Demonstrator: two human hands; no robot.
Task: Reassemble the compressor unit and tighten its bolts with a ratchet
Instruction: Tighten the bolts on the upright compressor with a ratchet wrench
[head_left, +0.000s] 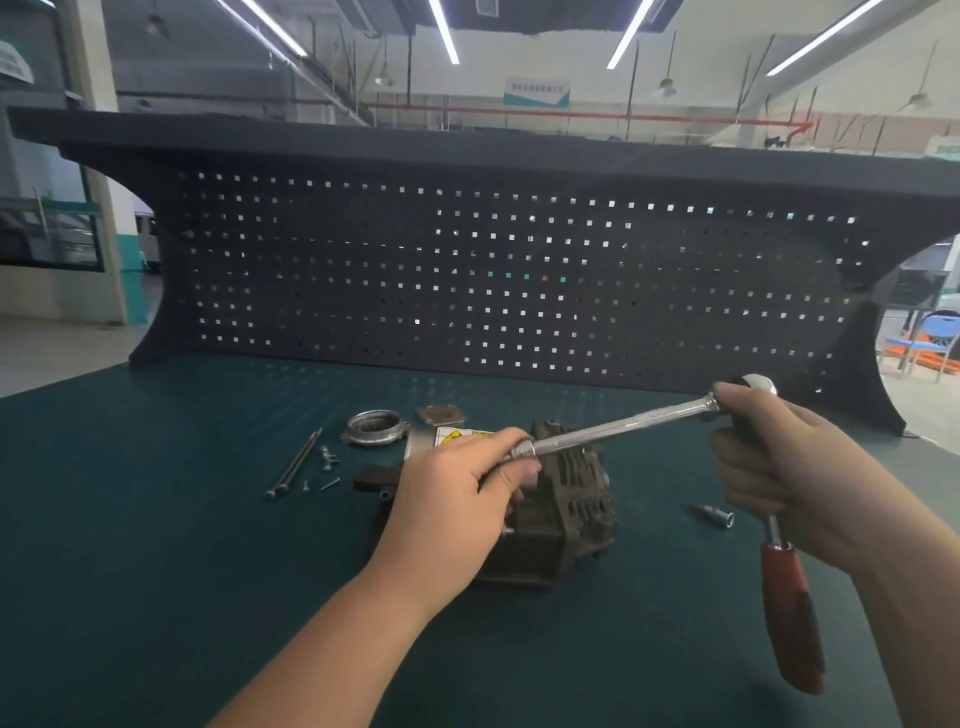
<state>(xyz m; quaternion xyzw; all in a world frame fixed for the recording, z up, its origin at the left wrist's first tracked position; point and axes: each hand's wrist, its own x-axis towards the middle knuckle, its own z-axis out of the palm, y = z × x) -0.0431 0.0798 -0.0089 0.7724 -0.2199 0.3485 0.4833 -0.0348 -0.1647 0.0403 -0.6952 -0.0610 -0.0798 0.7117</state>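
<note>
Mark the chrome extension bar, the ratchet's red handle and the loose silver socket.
Chrome extension bar (618, 427), head view, knurled middle of the shaft.
Ratchet's red handle (789, 613), head view, middle of the grip.
Loose silver socket (718, 515), head view, its barrel.

The table (156, 519) is dark blue-green. The back board (519, 270) is black with rows of little square holes. The ratchet (789, 613) has a red handle with a black part, and its head is shiny silver. The long extension bar (618, 428) is shiny silver too. The compressor (571, 499) is dark grey-brown, with a yellow and white sticker (457, 434). The ring (375, 427) is silver.
</note>
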